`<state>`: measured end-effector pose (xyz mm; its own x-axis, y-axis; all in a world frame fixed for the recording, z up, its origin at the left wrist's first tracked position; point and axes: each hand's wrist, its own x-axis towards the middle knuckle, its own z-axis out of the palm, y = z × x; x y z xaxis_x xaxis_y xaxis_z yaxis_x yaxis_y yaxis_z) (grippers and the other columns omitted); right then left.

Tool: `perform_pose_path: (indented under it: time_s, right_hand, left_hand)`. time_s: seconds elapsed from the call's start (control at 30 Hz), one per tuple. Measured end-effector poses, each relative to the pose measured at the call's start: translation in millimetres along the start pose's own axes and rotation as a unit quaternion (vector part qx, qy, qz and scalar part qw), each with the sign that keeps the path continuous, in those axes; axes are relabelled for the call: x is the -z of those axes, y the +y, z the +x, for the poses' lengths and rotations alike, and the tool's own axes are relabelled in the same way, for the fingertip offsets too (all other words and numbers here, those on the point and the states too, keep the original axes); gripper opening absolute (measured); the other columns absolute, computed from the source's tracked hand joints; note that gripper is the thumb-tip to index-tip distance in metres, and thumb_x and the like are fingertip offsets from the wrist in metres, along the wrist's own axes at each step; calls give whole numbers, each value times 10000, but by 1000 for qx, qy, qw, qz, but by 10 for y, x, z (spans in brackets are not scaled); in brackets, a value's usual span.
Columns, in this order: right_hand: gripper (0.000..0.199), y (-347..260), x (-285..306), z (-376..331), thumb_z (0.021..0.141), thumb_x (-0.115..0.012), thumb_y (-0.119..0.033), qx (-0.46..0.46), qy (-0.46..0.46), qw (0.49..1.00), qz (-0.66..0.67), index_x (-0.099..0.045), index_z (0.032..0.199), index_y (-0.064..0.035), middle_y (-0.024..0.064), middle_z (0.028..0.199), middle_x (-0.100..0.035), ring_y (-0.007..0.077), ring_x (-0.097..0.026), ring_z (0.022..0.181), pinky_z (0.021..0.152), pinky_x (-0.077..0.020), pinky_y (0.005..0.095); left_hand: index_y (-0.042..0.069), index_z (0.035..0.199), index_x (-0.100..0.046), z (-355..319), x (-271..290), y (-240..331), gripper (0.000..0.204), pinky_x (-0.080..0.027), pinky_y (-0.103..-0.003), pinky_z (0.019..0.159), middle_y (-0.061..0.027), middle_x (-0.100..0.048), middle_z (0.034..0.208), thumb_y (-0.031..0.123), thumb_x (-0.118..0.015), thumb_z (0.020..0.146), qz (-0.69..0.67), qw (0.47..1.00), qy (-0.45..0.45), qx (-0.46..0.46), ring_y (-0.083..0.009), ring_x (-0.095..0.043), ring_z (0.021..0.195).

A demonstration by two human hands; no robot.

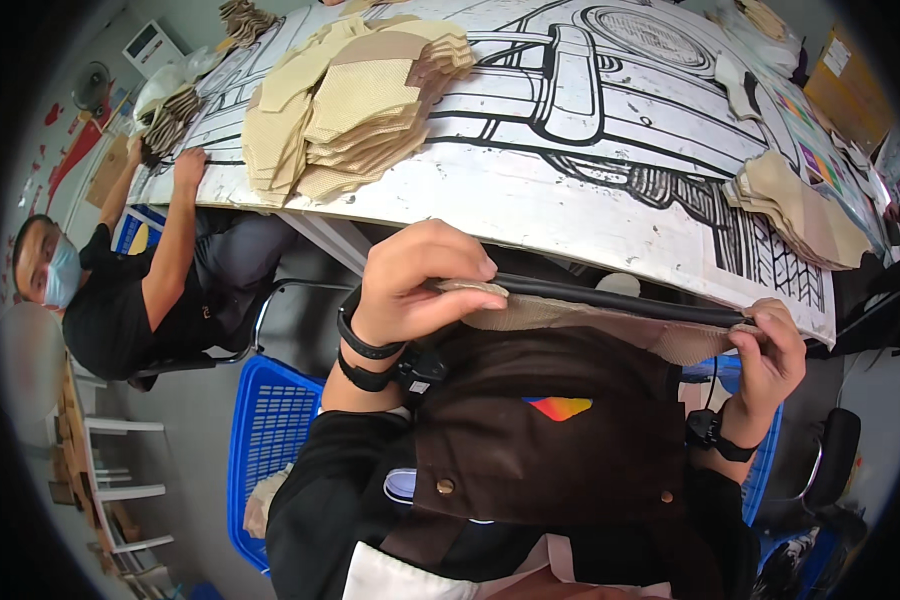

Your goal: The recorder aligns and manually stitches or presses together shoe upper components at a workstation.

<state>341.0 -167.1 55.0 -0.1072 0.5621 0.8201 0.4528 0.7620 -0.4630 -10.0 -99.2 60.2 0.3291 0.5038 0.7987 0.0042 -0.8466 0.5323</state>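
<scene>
A beige mesh fabric panel [545,312], bordered above by a black strip [610,296], is held just beside the near edge of the white line-patterned table [530,205], over the brown apron [560,460]. Its left end is pinched by the left hand [418,280], its right end by the right hand [773,352].

The left hand [420,275] pinches near the middle of the frame, fingers curled over the thumb. The right hand [773,350] pinches lower, toward the right edge. Both bent forearms [346,397] angle upward.
</scene>
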Motion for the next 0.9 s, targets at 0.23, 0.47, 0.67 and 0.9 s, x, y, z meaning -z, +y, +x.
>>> perform_pose_path:
  time_s: [0.23,0.47,0.67,0.9]
  right_hand:
    - [221,-235,-194,173,613,-700,13,-4,-79,994,-72,-635,821,-19,106,771,-640,235,-575,653,596,-447,307]
    - [213,-210,-486,189,647,-700,-73,73,-173,982,-31,-655,855,-88,14,824,-648,178,-561,603,548,-414,284]
    - [279,-225,-481,208,619,-731,-93,121,-115,976,-136,-651,885,-82,37,862,-638,173,-551,598,546,-408,273]
    - [312,-274,-471,181,603,-762,-93,40,-117,970,-210,-650,892,-66,89,921,-620,214,-574,712,616,-453,308]
  left_hand:
    - [24,791,-573,57,55,-3,137,-456,-320,670,-92,-606,797,108,-669,739,149,968,-165,114,-253,-577,720]
    - [52,1148,-525,273,-617,281,447,-442,-407,853,-146,-599,1034,335,-602,811,201,940,-275,7,-323,-573,957]
    - [41,1043,-559,217,-701,210,250,-471,-410,560,-164,-620,732,221,-503,879,93,927,-315,184,-348,-591,642]
    - [25,1054,-566,186,-716,173,235,-465,-344,545,-150,-611,722,159,-531,865,89,934,-288,192,-312,-601,622]
